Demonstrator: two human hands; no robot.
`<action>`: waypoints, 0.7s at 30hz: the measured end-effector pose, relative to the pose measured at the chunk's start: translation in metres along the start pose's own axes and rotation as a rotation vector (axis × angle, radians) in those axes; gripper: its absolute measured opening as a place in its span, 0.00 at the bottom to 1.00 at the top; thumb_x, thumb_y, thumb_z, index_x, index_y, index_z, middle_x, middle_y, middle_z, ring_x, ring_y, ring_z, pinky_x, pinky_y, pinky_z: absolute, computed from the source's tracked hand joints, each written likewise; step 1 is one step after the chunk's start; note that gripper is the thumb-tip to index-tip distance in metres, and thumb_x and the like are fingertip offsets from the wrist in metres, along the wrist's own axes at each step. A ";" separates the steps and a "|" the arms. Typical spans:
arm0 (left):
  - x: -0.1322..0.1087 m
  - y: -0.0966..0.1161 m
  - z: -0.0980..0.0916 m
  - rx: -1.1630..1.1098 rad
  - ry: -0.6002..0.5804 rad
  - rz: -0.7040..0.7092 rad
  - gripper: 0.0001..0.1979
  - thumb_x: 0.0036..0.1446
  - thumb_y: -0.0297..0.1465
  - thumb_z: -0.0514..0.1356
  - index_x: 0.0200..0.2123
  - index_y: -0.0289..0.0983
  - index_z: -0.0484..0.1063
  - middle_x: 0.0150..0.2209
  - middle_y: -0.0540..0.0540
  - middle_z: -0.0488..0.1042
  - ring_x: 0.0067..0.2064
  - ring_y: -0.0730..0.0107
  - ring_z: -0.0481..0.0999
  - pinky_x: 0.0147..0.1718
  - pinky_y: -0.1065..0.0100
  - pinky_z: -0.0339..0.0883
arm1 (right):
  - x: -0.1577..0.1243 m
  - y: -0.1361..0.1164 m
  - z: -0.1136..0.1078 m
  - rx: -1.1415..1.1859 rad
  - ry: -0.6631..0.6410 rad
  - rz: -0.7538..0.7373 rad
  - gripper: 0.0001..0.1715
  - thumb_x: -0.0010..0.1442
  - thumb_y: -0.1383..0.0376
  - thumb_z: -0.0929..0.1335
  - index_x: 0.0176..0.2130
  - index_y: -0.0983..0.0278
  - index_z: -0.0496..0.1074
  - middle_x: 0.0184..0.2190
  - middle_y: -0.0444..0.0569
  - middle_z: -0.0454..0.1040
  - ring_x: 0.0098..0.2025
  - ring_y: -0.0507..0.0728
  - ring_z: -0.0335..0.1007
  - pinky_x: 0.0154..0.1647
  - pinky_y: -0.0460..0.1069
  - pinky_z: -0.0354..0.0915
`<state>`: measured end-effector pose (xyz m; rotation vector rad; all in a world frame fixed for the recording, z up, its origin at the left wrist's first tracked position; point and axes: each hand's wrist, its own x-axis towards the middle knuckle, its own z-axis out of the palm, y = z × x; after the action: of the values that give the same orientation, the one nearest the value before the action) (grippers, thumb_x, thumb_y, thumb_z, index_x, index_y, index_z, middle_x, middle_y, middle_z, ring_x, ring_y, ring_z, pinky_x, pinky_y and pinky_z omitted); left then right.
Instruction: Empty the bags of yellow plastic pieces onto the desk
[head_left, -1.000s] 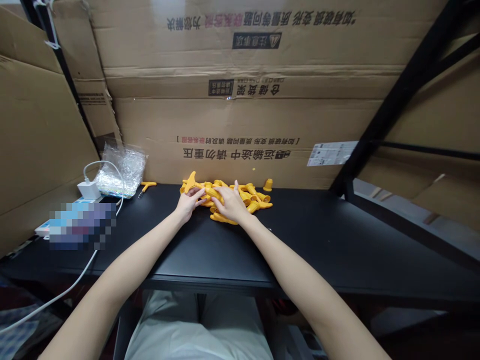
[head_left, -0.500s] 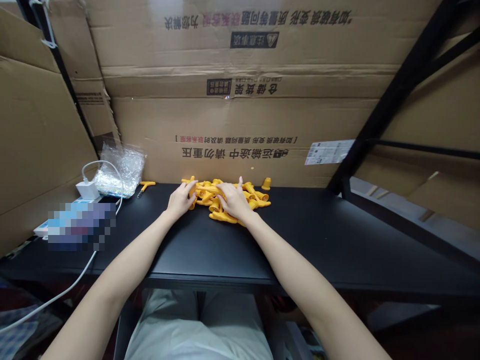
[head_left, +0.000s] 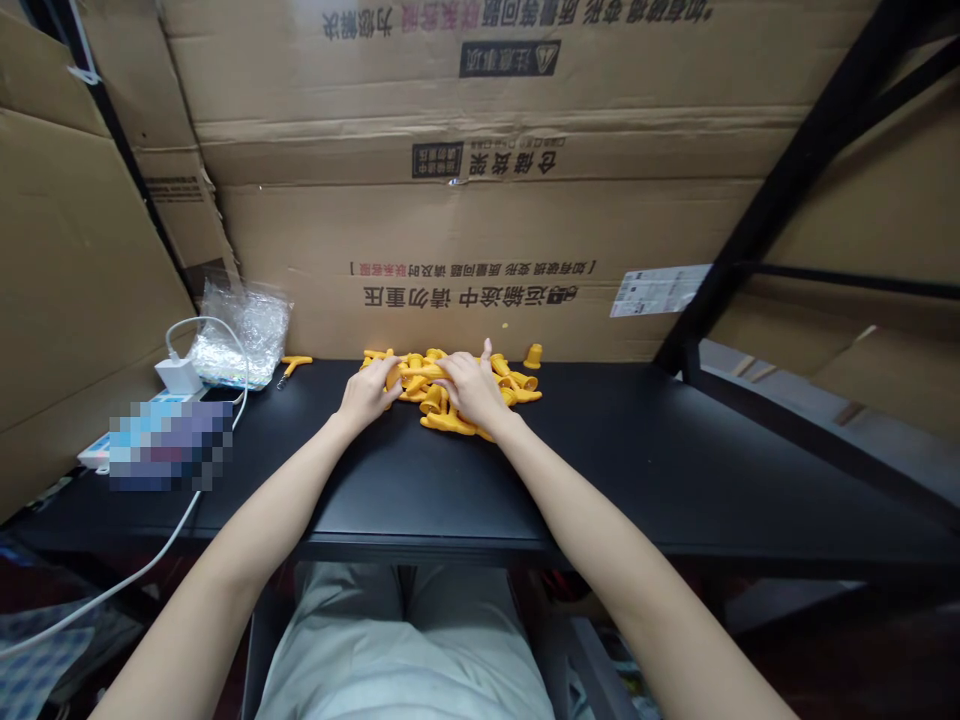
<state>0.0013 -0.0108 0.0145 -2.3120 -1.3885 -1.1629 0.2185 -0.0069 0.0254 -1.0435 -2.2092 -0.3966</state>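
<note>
A heap of yellow plastic pieces (head_left: pixel 448 422) lies on the black tabletop against the cardboard. Among them are long T-shaped handles and bell-shaped caps. My left hand (head_left: pixel 369 392) is at the heap's left side, thumb and fingers closed around a yellow piece (head_left: pixel 394 376); its exact shape is partly hidden. Over the middle of the heap, my right hand (head_left: pixel 474 390) pinches the end of a yellow bar-like handle (head_left: pixel 426 371), its thumb side towards my left hand. One bell-shaped cap (head_left: pixel 533 356) stands apart at the right. A yellow corkscrew (head_left: pixel 297 361) with a metal spiral lies off to the left.
At the left are a clear plastic bag (head_left: pixel 244 335), a white charger (head_left: pixel 178 376) with its cable, and a blurred-out flat item (head_left: pixel 171 445). A cardboard wall (head_left: pixel 480 225) closes the back; a black metal post (head_left: pixel 772 190) rises at the right.
My left hand has shifted slightly right, closer to my right hand, with its fingers around a yellow piece. The view has tilted down a little; the heap looks nearly the same.
</note>
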 end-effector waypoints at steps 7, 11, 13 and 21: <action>0.002 -0.002 0.001 -0.049 -0.027 -0.063 0.16 0.53 0.30 0.59 0.46 0.35 0.70 0.38 0.45 0.78 0.33 0.70 0.75 0.37 0.70 0.67 | 0.002 -0.002 -0.001 -0.106 0.049 -0.057 0.12 0.64 0.67 0.61 0.45 0.63 0.70 0.42 0.53 0.75 0.47 0.62 0.66 0.64 0.72 0.32; 0.003 -0.002 0.001 -0.077 -0.066 -0.114 0.15 0.53 0.31 0.59 0.45 0.37 0.71 0.31 0.50 0.75 0.29 0.73 0.72 0.33 0.72 0.64 | 0.002 -0.002 0.000 -0.175 0.043 -0.077 0.11 0.63 0.66 0.61 0.43 0.62 0.70 0.41 0.52 0.75 0.47 0.61 0.66 0.65 0.72 0.31; 0.004 -0.001 0.000 -0.084 -0.088 -0.136 0.15 0.52 0.31 0.59 0.45 0.37 0.71 0.29 0.51 0.74 0.28 0.74 0.71 0.32 0.73 0.63 | 0.003 -0.001 0.000 -0.209 0.036 -0.082 0.10 0.63 0.66 0.62 0.42 0.62 0.70 0.40 0.52 0.74 0.47 0.61 0.65 0.65 0.71 0.30; 0.004 0.008 -0.009 -0.035 -0.111 -0.110 0.17 0.55 0.31 0.59 0.49 0.38 0.70 0.42 0.45 0.77 0.36 0.71 0.75 0.37 0.71 0.66 | 0.001 0.002 0.000 -0.188 0.006 -0.080 0.09 0.64 0.65 0.61 0.41 0.63 0.69 0.42 0.54 0.73 0.47 0.61 0.67 0.65 0.70 0.35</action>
<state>0.0040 -0.0174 0.0249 -2.3837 -1.5642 -1.1122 0.2197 -0.0051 0.0261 -1.0511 -2.2463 -0.6532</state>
